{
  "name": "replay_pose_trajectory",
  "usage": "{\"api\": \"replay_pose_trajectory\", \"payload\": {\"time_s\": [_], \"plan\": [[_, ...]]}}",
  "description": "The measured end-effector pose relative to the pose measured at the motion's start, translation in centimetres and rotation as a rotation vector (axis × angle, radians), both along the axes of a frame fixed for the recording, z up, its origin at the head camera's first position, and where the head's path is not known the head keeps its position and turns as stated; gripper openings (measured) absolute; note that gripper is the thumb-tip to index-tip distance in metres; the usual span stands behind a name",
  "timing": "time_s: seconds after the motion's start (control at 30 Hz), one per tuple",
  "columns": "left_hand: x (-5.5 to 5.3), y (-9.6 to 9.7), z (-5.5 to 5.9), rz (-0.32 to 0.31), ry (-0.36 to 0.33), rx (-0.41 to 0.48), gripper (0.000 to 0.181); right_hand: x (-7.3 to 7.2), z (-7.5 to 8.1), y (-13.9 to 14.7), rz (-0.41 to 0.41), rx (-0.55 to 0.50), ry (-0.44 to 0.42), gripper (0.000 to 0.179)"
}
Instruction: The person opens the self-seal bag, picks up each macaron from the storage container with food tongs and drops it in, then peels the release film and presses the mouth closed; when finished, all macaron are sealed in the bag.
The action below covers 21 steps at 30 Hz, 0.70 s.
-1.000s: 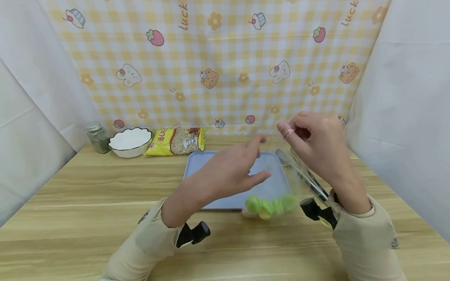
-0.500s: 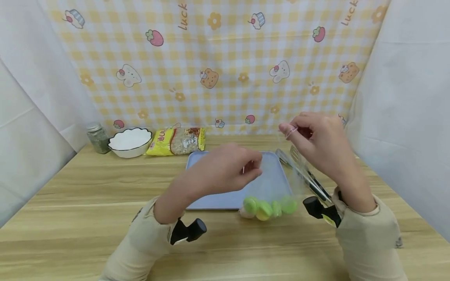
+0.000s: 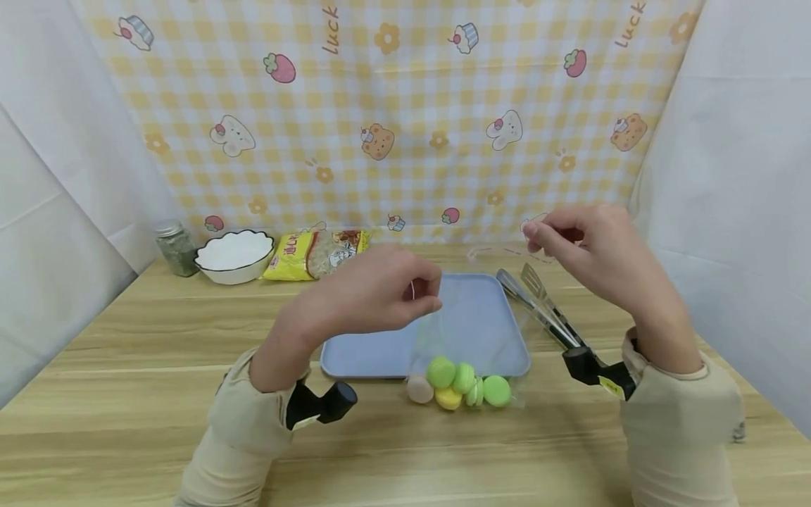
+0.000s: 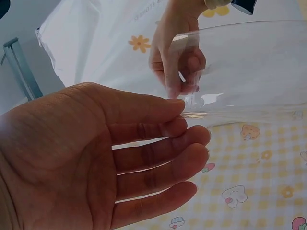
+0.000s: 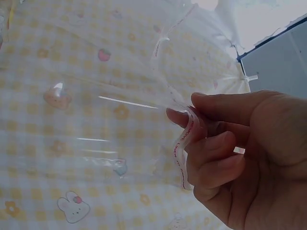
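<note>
A clear plastic bag [image 4: 259, 72] is stretched between my two hands, its lower end hanging at the front edge of the blue tray [image 3: 364, 359]. Several macarons [image 3: 497, 391], green, yellow and one pale, lie together at the bottom of it. With thumb and index finger my left hand [image 3: 374, 290] pinches one side of the bag's mouth. My right hand [image 3: 598, 253] pinches the opposite side, where an adhesive strip [image 5: 181, 153] with red print runs along the edge.
Tongs [image 3: 532, 303] and a slotted spatula [image 3: 534, 280] lie right of the tray. At the back left stand a jar of dried herbs [image 3: 176, 248] and a white scalloped bowl [image 3: 234, 255], with a yellow food packet [image 3: 298, 255] beside them. Behind hangs a checked cloth [image 3: 437, 105].
My left hand, with fingers spread at first, has closed on the bag's edge and moved left. My right hand has moved right, spreading the bag, and the macarons have come slightly lower and nearer.
</note>
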<state>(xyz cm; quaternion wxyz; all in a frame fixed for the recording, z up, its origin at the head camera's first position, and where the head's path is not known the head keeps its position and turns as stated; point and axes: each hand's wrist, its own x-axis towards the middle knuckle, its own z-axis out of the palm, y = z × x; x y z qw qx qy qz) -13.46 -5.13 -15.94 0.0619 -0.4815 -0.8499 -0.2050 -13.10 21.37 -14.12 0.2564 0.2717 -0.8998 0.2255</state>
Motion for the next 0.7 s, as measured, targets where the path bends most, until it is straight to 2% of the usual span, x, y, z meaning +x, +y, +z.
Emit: {"api": "replay_pose_trajectory", "payload": {"time_s": [0.1,0.2,0.3,0.37,0.53,0.7], "plan": [[-0.2,-0.1,0.0,-0.005,-0.014,0.011,0.014,0.0,0.0,0.0,0.001,0.024,0.023,0.02],[-0.2,-0.1,0.2,-0.004,-0.033,0.012,0.014,0.1,0.0,-0.3,0.028,0.018,0.088,0.013],[-0.2,-0.2,0.2,-0.005,-0.045,0.014,0.014,0.3,0.0,-1.1,0.1,0.002,0.17,0.006],[-0.2,-0.1,0.3,-0.013,-0.041,0.018,0.014,0.6,-0.2,-1.7,0.156,-0.002,0.196,0.004],[-0.3,0.0,0.3,-0.04,-0.037,0.018,0.011,1.1,-0.8,-3.1,0.213,0.053,0.176,0.008],[-0.4,-0.1,0.4,-0.057,-0.04,0.007,0.011,0.8,-1.1,-3.7,0.259,0.069,0.171,0.008]]}}
